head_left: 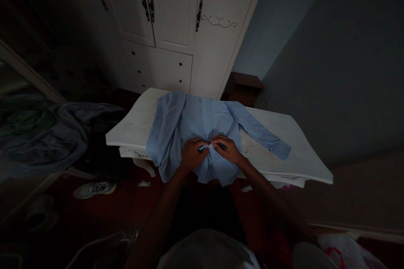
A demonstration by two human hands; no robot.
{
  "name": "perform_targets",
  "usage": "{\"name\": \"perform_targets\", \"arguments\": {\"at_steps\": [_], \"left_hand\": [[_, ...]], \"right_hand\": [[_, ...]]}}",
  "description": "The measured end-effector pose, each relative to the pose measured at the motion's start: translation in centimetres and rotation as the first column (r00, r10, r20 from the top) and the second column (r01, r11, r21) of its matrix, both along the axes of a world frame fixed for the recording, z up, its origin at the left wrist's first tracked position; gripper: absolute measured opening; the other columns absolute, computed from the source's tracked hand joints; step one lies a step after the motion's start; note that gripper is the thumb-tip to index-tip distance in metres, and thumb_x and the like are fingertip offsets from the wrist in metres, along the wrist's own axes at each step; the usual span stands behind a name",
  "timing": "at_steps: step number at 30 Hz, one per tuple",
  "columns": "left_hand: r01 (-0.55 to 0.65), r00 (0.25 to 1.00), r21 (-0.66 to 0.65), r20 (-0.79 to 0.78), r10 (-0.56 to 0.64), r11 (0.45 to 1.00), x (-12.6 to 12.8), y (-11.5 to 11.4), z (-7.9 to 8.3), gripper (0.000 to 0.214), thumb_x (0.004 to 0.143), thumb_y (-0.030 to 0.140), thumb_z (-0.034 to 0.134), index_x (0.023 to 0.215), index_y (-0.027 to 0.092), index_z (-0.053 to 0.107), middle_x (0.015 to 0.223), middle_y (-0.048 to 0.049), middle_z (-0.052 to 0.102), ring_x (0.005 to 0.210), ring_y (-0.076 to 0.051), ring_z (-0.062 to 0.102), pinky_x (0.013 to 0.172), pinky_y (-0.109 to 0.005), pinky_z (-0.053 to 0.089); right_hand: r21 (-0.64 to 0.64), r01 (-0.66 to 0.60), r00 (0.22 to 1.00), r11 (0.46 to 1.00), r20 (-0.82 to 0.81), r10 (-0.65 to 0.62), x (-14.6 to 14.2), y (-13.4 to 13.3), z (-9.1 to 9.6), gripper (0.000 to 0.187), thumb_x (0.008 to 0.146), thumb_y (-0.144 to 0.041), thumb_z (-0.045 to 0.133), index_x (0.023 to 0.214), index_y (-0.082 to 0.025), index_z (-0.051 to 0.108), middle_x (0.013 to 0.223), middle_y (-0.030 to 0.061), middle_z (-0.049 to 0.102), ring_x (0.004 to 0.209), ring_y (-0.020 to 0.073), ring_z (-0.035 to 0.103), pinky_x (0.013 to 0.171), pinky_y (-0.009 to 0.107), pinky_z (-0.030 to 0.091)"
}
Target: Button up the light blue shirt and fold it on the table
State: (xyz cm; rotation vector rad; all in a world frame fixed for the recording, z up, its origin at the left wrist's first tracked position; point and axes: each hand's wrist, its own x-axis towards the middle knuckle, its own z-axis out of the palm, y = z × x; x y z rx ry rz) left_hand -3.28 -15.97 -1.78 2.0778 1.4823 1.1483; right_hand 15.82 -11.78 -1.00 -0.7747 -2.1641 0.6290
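Observation:
A light blue long-sleeved shirt [195, 122] lies spread on a small white table [303, 159], its front facing up and one sleeve stretched toward the right. My left hand [193, 154] and my right hand [227, 149] meet at the shirt's front placket near the table's near edge. Both hands pinch the fabric there, fingers closed on it. The shirt's lower part hangs over the near edge of the table.
A white wardrobe [176, 21] with dark handles stands behind the table. A brown box [244, 87] sits by the wall at its right. Crumpled clothes [47, 134] lie on the left, and a white shoe [94, 189] rests on the dark red floor.

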Motion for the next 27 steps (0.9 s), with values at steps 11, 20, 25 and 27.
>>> {"name": "perform_targets", "arguments": {"at_steps": [11, 20, 25, 27], "left_hand": [[0.107, 0.991, -0.051, 0.09, -0.102, 0.993, -2.5, -2.5, 1.0, 0.01, 0.081, 0.017, 0.057, 0.083, 0.019, 0.067, 0.084, -0.0025, 0.068, 0.082, -0.016, 0.062, 0.081, -0.031, 0.047], [0.354, 0.934, -0.282, 0.055, -0.353, 0.892, -4.4, -6.6, 2.7, 0.012, 0.076, 0.011, 0.053, 0.08, 0.019, 0.061, 0.08, 0.0003, 0.064, 0.073, -0.012, 0.058, 0.07, -0.024, 0.044], [0.405, 0.907, -0.364, 0.044, -0.419, 0.839, -3.5, -6.3, 3.1, 0.008, 0.082, 0.024, 0.059, 0.087, 0.02, 0.061, 0.078, 0.0017, 0.063, 0.071, -0.012, 0.058, 0.068, -0.024, 0.046], [0.304, 0.948, -0.309, 0.005, -0.318, 0.901, -2.9, -5.9, 2.7, 0.017, 0.081, 0.031, 0.063, 0.094, 0.02, 0.06, 0.085, -0.0001, 0.064, 0.076, -0.014, 0.06, 0.072, -0.027, 0.048]], "right_hand": [[-0.334, 0.064, 0.93, 0.94, -0.321, -0.178, 0.1, -2.2, 0.7, 0.024, 0.091, -0.043, 0.054, 0.089, -0.021, 0.063, 0.095, 0.0046, 0.065, 0.092, 0.0181, 0.059, 0.084, 0.031, 0.045], [-0.481, -0.302, 0.934, 0.823, -0.32, 0.156, 0.8, -6.7, 2.2, 0.02, 0.092, -0.038, 0.056, 0.092, -0.021, 0.066, 0.093, 0.0052, 0.064, 0.09, 0.0174, 0.06, 0.082, 0.031, 0.044], [-0.548, -0.398, 0.914, 0.736, -0.304, 0.268, 0.8, -8.0, 2.6, 0.026, 0.092, -0.042, 0.056, 0.088, -0.018, 0.067, 0.089, 0.0052, 0.063, 0.085, 0.0165, 0.059, 0.077, 0.03, 0.045], [-0.578, -0.356, 0.932, 0.734, -0.276, 0.235, 0.9, -8.1, 2.5, 0.028, 0.091, -0.044, 0.057, 0.088, -0.018, 0.067, 0.089, 0.0049, 0.063, 0.085, 0.0166, 0.059, 0.077, 0.03, 0.045]]}}
